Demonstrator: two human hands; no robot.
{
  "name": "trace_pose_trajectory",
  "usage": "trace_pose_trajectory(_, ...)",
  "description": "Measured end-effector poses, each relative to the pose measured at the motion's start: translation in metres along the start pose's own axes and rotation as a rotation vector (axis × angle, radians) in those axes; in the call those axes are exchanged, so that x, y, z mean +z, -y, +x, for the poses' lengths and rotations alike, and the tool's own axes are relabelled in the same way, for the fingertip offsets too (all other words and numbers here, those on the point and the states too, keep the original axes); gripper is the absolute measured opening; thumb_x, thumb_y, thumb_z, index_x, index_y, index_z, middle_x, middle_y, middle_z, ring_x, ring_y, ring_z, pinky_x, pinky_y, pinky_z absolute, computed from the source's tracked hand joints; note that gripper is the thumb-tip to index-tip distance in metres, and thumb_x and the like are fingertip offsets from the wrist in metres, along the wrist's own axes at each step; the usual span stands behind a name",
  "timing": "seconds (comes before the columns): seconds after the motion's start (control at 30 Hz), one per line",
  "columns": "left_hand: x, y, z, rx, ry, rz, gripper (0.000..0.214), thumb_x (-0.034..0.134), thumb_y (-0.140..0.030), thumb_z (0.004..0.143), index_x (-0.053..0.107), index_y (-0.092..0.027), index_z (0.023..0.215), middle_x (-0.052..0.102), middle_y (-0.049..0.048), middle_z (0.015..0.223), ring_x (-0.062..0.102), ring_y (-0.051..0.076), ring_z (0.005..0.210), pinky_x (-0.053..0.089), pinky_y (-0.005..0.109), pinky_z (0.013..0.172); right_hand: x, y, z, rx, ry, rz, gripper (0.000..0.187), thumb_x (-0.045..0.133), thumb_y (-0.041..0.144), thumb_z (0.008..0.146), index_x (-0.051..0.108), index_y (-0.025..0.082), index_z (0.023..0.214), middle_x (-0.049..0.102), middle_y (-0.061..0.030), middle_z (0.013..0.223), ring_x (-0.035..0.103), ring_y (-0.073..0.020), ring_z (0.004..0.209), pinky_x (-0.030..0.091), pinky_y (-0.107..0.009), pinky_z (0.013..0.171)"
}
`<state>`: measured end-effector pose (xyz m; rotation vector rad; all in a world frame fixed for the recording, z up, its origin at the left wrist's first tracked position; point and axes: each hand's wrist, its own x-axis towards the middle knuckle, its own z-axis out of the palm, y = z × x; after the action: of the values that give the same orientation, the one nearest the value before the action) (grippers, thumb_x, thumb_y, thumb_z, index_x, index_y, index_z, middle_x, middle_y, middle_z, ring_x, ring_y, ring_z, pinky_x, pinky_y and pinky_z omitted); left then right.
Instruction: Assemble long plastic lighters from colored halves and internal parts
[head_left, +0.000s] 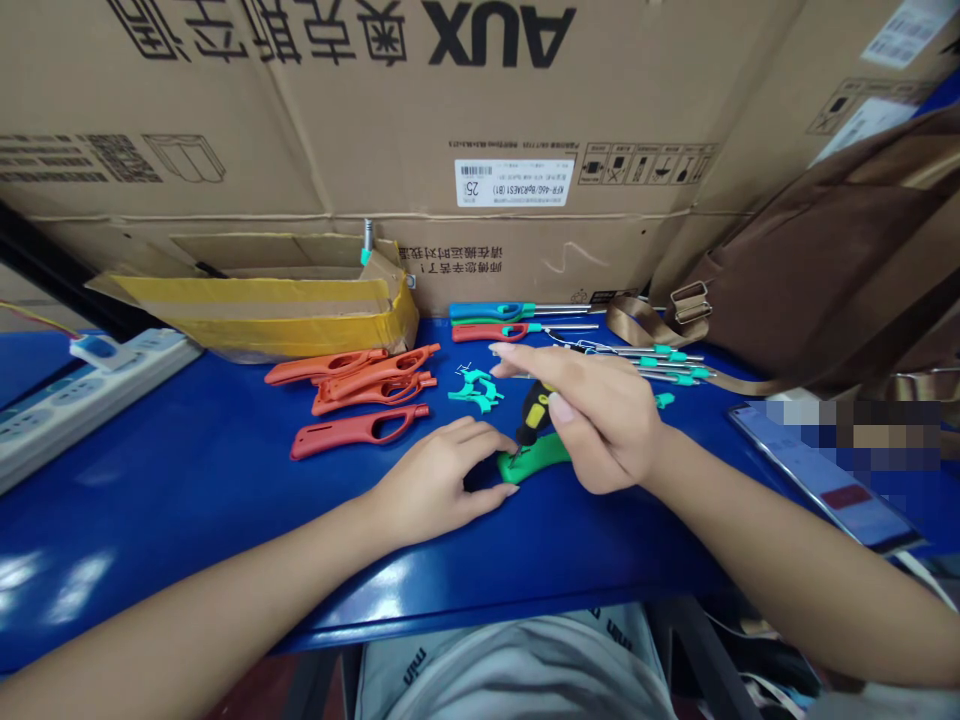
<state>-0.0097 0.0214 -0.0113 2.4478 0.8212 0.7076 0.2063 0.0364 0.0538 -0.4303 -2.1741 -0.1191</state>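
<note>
My right hand [592, 415] is closed round a small black and yellow screwdriver [534, 412], whose tip points down onto a green plastic handle shell [536, 457] lying on the blue table [187, 500]. My left hand [439, 480] rests on the table and pinches the left end of that green shell between thumb and fingers. Small teal plastic triggers [476, 390] lie just behind the hands.
Several orange handle shells [360, 390] lie to the left. Finished blue and red lighters [517, 320] and metal rods with teal collars [660, 362] lie at the back. A taped cardboard box [285, 300], a power strip [67, 395], a phone [825, 480] and a brown bag [825, 260] surround them.
</note>
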Motion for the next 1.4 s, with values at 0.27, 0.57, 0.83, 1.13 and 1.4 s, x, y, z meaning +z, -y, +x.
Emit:
trace_pose_trajectory(0.27,0.0005,0.0007,-0.0007,0.026,-0.008,0.022,0.026,0.072,-0.028,0.091,0.063,-0.021,0.115,0.071,0.0061,0.113,0.065,0.023,0.106,0.054,0.037,0.094,0.0004,-0.0016,-0.0015,-0.040,-0.030,-0.082,0.026,0.053,0.031,0.100,0.066,0.018,0.119,0.075,-0.0018,0.078,0.071,-0.0153,0.066,0.055,-0.026,0.066)
trace_pose_trajectory(0.57,0.0018,-0.0017,-0.0006,0.034,-0.002,0.064,0.033,0.072,-0.029,0.090,0.062,-0.019,0.120,0.070,0.0088,0.111,0.065,0.025,0.101,0.055,0.039,0.090,0.0062,0.0005,-0.0024,-0.021,-0.080,-0.056,0.024,0.065,0.027,0.094,0.067,0.018,0.116,0.076,-0.0023,0.080,0.072,-0.0160,0.071,0.057,-0.026,0.070)
trace_pose_trajectory(0.83,0.0057,0.0003,-0.0001,-0.010,0.029,0.032,0.030,0.071,-0.031,0.092,0.064,-0.018,0.118,0.070,0.0088,0.112,0.063,0.025,0.105,0.053,0.040,0.093,0.0051,0.0022,-0.0005,0.041,0.035,0.139,0.037,0.042,0.017,0.100,0.056,0.012,0.134,0.074,-0.0124,0.111,0.071,-0.0204,0.105,0.058,-0.034,0.090)
trace_pose_trajectory(1.13,0.0087,0.0022,0.0003,-0.019,-0.036,0.034,0.030,0.078,-0.027,0.087,0.067,-0.020,0.113,0.070,0.0045,0.098,0.063,0.023,0.091,0.053,0.036,0.081,0.0058,-0.0037,-0.0019,-0.008,-0.031,0.097,0.022,0.055,0.034,0.101,0.063,0.017,0.112,0.072,-0.0066,0.091,0.071,-0.0193,0.089,0.058,-0.030,0.075)
trace_pose_trajectory(1.4,0.0073,0.0000,0.0020,-0.058,-0.040,-0.001,0.024,0.077,-0.025,0.085,0.068,-0.018,0.107,0.072,0.0049,0.098,0.064,0.022,0.090,0.053,0.035,0.080,0.0094,0.0022,-0.0016,0.057,-0.034,0.122,0.016,0.060,0.021,0.095,0.061,0.018,0.111,0.069,-0.0049,0.088,0.067,-0.0180,0.082,0.057,-0.030,0.073)
